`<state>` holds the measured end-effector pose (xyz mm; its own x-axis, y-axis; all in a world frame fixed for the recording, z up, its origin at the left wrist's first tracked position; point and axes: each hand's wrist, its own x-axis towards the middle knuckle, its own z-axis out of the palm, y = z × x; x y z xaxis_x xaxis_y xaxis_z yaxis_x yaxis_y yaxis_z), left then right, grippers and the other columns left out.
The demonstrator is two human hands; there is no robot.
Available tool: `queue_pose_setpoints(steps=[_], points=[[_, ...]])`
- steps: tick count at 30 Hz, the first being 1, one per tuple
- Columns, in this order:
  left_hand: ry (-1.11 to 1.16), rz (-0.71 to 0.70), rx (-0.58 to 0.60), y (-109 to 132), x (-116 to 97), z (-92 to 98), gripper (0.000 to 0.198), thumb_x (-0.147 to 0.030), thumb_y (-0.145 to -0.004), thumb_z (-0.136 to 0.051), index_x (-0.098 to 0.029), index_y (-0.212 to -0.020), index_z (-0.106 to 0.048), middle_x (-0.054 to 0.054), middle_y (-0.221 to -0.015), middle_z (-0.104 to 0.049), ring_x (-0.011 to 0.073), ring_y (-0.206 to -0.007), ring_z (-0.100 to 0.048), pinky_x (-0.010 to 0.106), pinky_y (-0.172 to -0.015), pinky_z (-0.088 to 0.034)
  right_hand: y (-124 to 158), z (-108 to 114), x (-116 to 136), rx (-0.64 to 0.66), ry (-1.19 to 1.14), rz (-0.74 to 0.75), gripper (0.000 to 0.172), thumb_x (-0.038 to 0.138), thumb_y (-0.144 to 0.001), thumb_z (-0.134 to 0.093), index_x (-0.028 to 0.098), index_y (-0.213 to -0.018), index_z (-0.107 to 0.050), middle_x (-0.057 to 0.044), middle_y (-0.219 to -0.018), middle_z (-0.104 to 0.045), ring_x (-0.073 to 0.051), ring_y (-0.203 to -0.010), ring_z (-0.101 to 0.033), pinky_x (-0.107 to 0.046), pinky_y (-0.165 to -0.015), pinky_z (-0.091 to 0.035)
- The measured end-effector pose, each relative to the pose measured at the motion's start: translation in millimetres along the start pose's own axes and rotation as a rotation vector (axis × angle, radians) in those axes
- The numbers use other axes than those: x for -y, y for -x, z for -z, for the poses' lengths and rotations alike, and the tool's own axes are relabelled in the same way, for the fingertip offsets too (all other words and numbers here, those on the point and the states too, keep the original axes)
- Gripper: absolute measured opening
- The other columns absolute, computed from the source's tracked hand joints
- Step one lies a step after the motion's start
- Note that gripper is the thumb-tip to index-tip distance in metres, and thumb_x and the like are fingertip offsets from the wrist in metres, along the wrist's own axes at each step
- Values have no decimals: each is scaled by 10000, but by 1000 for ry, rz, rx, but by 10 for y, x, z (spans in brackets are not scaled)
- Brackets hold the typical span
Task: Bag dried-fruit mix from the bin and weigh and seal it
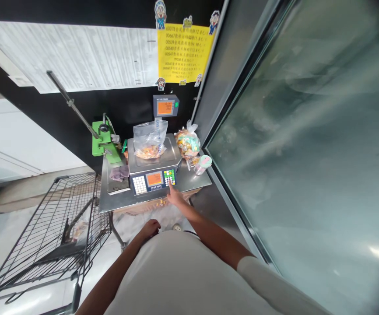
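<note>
While my right hand presses the green keypad of the steel scale and my left hand rests apart at my belly, the clear bag of snacks sits at twelve o'clock on the platter (mouth open, top slumped), so a mis-keyed button could log a wrong entry.

On the table, a weighing scale carries a plastic bag on its platter. A stuffed snack bag lies at two o'clock from the scale, a small jar at three o'clock, a lever press at ten o'clock, and a wire shopping cart stands at eight o'clock.
</note>
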<state>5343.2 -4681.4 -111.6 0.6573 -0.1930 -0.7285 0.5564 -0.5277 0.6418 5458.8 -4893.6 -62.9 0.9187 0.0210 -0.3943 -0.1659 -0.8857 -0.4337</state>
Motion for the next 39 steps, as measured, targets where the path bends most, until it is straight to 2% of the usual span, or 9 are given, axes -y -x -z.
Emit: queue_pose_setpoints(steps=[4, 7, 10, 15, 20, 25, 28, 35, 39], points=[[-45, 36, 18, -38, 0, 38, 292, -428, -949, -665, -158, -841, -635, -26, -685, -577, 111, -582, -505, 261, -601, -417, -40, -30, 112, 45, -50, -37, 948, 285, -1028, -538, 258, -1749, 76, -183, -1378, -686, -293, -1123, -724, -383, -924, -557], [-62, 54, 26, -66, -8, 58, 296, -419, -998, -645, -154, -865, -635, -30, -715, -582, 103, -596, -512, 250, -599, -436, -110, -19, 273, 126, -292, -74, 1007, 301, -1003, -546, 227, -1738, 138, -229, -1451, -626, -250, -854, -759, -352, -709, -612], [-70, 61, 39, -97, -33, 73, 305, -430, -1007, -648, -151, -884, -639, -34, -720, -582, 94, -585, -503, 241, -584, -443, -184, 17, 382, 191, -475, -114, 1046, 308, -983, -556, 192, -1726, 170, -240, -1379, -660, -213, -643, -713, -337, -552, -599], [-42, 8, 28, -88, -91, 107, 332, -488, -926, -691, -176, -826, -638, -21, -665, -583, 112, -567, -509, 265, -575, -443, -216, -25, 269, 252, -432, -54, 1095, 317, -977, -605, 182, -1722, 186, -176, -1158, -738, -213, -564, -676, -351, -526, -596], [8, -73, -16, -31, -117, 138, 315, -546, -729, -741, -262, -656, -627, 17, -619, -636, 188, -601, -593, 316, -570, -428, -102, -92, 30, 187, -299, -24, 1101, 334, -991, -585, 286, -1694, 262, -138, -1237, -719, -204, -649, -695, -330, -580, -601], [16, -71, -34, -26, -122, 167, 364, -588, -615, -752, -248, -623, -623, 9, -569, -618, 200, -568, -607, 321, -560, -445, 112, -90, -183, 10, -95, 31, 869, 257, -1016, -514, 216, -1759, -65, -171, -1238, -727, -299, -1056, -715, -353, -907, -540], [28, -70, -41, -2, -107, 180, 348, -583, -635, -756, -256, -623, -636, 11, -578, -634, 189, -564, -595, 307, -553, -434, 222, -132, -292, -14, -72, 10, 879, 219, -1008, -507, 176, -1754, -44, -194, -1335, -694, -322, -1187, -659, -350, -959, -479], [54, -43, -20, 16, -18, 164, 357, -569, -656, -786, -247, -651, -633, 11, -603, -638, 181, -563, -555, 296, -536, -405, 149, -125, -306, -17, -64, 2, 918, 187, -998, -522, 239, -1754, -5, -218, -1486, -570, -325, -1239, -640, -367, -943, -463], [39, -7, -6, -46, -1, 160, 306, -482, -752, -760, -210, -707, -626, 10, -624, -613, 153, -551, -511, 277, -533, -364, 61, -107, -248, 46, -81, -17, 893, 186, -996, -514, 206, -1750, -36, -205, -1291, -696, -291, -1016, -703, -384, -852, -521]])
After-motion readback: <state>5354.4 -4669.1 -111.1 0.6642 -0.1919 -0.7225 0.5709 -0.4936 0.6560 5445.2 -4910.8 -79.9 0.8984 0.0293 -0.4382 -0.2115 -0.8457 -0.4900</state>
